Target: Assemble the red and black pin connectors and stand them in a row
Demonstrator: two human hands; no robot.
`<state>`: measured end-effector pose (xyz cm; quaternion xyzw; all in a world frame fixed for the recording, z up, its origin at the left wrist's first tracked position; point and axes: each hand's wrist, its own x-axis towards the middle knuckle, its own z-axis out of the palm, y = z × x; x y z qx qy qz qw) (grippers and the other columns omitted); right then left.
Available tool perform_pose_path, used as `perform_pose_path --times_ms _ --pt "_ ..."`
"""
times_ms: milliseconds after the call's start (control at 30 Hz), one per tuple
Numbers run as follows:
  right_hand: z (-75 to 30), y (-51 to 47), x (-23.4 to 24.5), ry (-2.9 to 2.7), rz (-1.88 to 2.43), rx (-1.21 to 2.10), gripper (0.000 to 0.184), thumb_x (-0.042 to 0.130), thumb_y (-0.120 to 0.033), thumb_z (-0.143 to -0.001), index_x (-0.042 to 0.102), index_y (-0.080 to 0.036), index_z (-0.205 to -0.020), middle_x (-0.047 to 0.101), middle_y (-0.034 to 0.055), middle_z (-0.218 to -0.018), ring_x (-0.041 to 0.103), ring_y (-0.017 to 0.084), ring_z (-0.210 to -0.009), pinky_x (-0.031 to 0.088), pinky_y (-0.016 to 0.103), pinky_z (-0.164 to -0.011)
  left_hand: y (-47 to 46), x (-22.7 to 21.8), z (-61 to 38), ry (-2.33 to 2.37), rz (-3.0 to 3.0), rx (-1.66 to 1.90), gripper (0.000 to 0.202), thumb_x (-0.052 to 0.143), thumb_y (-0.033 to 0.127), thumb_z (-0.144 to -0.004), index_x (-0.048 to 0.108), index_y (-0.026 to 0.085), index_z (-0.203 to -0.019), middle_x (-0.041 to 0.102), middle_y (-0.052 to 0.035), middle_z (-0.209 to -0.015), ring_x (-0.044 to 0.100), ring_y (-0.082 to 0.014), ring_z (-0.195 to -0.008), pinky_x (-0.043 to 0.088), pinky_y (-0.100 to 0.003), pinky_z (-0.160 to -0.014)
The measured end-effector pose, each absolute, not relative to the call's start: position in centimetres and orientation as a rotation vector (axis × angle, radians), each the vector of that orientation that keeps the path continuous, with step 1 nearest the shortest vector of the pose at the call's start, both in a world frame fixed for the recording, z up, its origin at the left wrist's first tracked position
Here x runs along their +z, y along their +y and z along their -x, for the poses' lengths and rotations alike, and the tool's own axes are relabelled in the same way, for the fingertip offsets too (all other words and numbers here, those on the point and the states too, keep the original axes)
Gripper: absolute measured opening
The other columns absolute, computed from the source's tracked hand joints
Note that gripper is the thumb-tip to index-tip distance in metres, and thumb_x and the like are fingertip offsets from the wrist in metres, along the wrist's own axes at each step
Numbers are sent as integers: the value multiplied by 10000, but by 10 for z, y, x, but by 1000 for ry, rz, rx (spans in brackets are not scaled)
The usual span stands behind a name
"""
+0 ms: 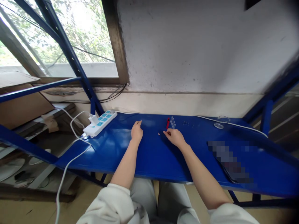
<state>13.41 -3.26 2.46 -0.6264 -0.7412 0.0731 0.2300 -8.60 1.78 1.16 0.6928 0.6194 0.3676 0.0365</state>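
Observation:
My left hand [137, 132] rests on the blue tabletop [149, 158], back of the hand up. Its fingers point away from me, slightly apart, and nothing shows in them. My right hand [175, 137] is closed, thumb and fingers pinched together; whatever they hold is too small to make out. Just beyond it lies a narrow red object [168, 123], its kind unclear. Beside that stand several small clear plastic pieces [172, 122]. A tiny pale piece [158, 134] lies between my hands, left of the right fingertips.
A white power strip [99, 124] with a plug and white cable sits at the left end. Tiny clear pieces [185, 123] and round clear items [219, 125] lie farther right. A dark flat object [230, 161], partly blurred, lies near the front edge. Blue frame posts flank the table.

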Motion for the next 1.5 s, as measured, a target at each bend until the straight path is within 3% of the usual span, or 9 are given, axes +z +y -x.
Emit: perform_pose_path --times_ms 100,200,333,800,1333,1500 --pt "-131 -33 24 -2014 1620 245 342 373 -414 -840 541 -197 -635 529 10 -531 478 122 -483 306 225 -490 22 10 85 1745 -1940 1304 363 401 69 -766 609 163 -1048 611 -107 -1051 582 -212 -967 460 -347 -857" --pt "-126 -32 21 -1928 1474 314 298 359 -401 -846 560 -202 -753 577 12 -626 504 125 -532 346 221 -525 22 11 76 1484 -1663 1386 231 459 187 -795 612 148 -963 658 -92 -894 634 -188 -831 509 -286 -683" --pt "-118 -32 21 -1780 1372 453 293 349 -418 -847 531 -200 -918 612 30 -784 541 130 -607 396 226 -583 11 19 56 1126 -1456 1385 268 536 330 -769 566 111 -921 667 -107 -816 657 -189 -710 448 -209 -492" --pt "-111 -35 25 -1599 1288 674 451 267 -587 -829 416 -206 -639 486 -23 -544 471 105 -505 380 210 -524 -12 34 36 851 -1482 1280 238 601 308 -718 553 131 -870 656 -35 -690 657 -177 -654 460 -227 -538" --pt "-109 -36 27 -1577 1207 663 403 324 -542 -836 450 -197 -670 457 -32 -558 426 88 -490 351 202 -494 -9 31 35 894 -1559 1245 216 538 328 -764 513 137 -863 654 -44 -730 647 -155 -627 468 -233 -558" --pt "-109 -34 24 -1559 1158 654 374 358 -516 -835 464 -194 -677 450 -34 -545 422 89 -486 341 204 -487 -10 28 36 896 -1669 1259 175 450 337 -824 476 168 -860 599 7 -694 616 -111 -570 461 -225 -583"
